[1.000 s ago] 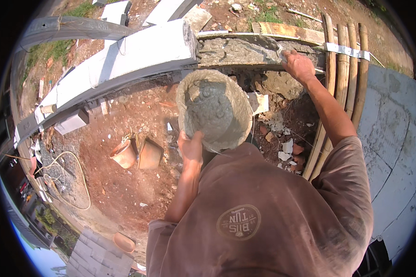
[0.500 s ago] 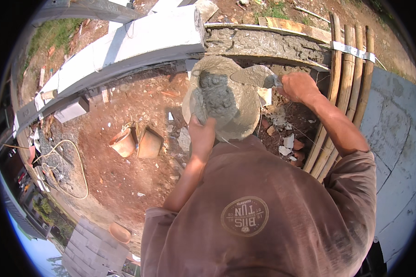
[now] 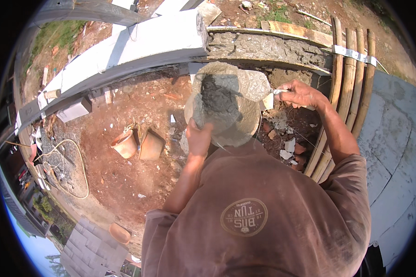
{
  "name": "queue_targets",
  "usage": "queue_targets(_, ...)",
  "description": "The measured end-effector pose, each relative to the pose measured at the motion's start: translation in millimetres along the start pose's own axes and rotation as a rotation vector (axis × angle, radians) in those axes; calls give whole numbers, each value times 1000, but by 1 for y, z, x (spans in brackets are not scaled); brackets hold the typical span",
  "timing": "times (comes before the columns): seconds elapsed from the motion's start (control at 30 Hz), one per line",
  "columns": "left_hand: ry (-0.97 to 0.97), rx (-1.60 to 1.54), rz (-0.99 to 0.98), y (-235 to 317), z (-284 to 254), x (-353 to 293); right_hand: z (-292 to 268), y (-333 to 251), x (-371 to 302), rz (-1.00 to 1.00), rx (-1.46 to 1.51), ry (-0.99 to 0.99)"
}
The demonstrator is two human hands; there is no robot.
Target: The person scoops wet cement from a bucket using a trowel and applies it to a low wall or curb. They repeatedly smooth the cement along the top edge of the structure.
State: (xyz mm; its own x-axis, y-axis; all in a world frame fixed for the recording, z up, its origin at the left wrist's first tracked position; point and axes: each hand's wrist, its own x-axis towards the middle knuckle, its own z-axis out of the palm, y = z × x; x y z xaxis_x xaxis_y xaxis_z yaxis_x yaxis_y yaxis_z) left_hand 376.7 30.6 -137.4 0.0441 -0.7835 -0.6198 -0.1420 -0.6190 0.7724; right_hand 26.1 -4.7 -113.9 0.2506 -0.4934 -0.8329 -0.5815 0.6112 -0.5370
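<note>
A round bucket (image 3: 245, 122), its rim and wall caked with grey cement, stands tilted in front of my chest. Wet mortar (image 3: 219, 105) lies inside it, partly in shadow. My left hand (image 3: 199, 137) is closed on the bucket's near left rim, thumb on the inner side. In my right hand (image 3: 298, 94) is the handle of a trowel (image 3: 253, 86). Its broad blade, coated with mortar, lies over the far right of the bucket's mouth. Part of the blade's tip merges with the mortar and is hard to make out.
Beyond the bucket, rough mortar tops a low wall (image 3: 268, 46) between boards. White blocks (image 3: 138, 41) continue it leftward. Bamboo poles (image 3: 349, 92) stand at the right beside grey paving (image 3: 388, 124). Two clay-coloured buckets (image 3: 136, 144) lie on red soil, and broken rubble (image 3: 289, 145) lies right.
The trowel blade has moved left and turned flatter over the bucket's mouth. My right hand has shifted slightly right and down with it. The left hand keeps its hold on the rim.
</note>
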Motion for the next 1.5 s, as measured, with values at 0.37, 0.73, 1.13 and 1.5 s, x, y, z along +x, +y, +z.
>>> queue_targets(0.37, 40, -108, -80, 6, 7, -3, -64, -64, 60, -206, -922, 721)
queue_targets(0.73, 81, -48, -55, -7, -5, -5, -68, -87, 79, -101, -1126, 681)
queue_targets(1.13, 61, -33, -117, -14, -19, -4, -79, -112, 117, -97, -1253, 606)
queue_targets(1.5, -18, -139, -70, 8, -20, -6, -49, -53, -30, -137, -922, 758)
